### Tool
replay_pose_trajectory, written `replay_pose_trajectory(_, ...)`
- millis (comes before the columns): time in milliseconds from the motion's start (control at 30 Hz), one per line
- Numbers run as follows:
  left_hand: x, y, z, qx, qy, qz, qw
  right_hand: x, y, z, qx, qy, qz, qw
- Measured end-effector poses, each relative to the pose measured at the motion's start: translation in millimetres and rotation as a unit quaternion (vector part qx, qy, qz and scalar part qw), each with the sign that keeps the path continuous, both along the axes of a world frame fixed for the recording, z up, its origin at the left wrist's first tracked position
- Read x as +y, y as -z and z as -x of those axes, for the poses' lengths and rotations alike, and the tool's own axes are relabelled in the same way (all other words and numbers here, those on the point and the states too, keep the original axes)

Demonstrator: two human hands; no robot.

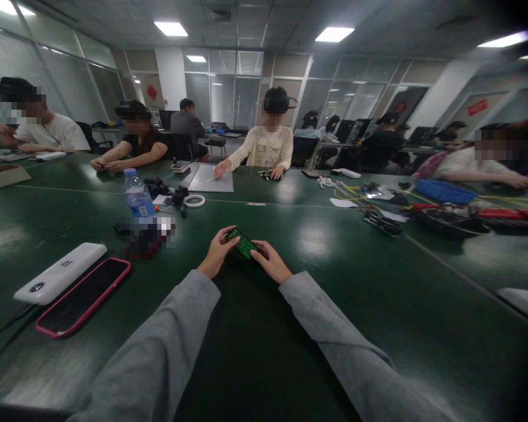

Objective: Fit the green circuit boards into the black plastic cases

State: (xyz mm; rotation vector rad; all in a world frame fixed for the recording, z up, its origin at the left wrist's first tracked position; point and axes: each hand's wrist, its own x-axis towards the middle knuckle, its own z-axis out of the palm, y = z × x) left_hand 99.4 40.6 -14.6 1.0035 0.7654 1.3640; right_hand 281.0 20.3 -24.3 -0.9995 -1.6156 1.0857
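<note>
Now both hands, left [216, 253] and right [269, 260], pinching small green circuit board [243, 242] between them, above green table [317, 305].

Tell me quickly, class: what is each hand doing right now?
Left hand: fingers closed on the left end of the small green circuit board.
Right hand: fingers closed on the board's right end, above the green table.

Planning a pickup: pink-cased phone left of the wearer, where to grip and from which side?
Judging by its pose, grip the pink-cased phone across its long side edges, from above. It lies flat, screen up. The white power bank lies close along its far edge, so the nearer end looks freer.
</note>
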Motion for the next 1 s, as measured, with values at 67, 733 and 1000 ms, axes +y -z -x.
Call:
replay_pose_trajectory(67,-0.4,-0.3,0.2,0.000,0.002,0.000,1.000,0.2,0.4,-0.1,0.000,-0.002,-0.001,1.000)
replay_pose_trajectory(733,-0.3,1.3,-1.3,0.011,-0.003,-0.014,1.000,4.4,5.6,-2.3,-0.024,0.006,-0.008,1.000)
replay_pose_trajectory(1000,-1.2,-3.6,-0.5,-0.014,-0.002,0.020,1.000,4.7,6.3,-3.2,-0.030,0.002,-0.007,1.000)
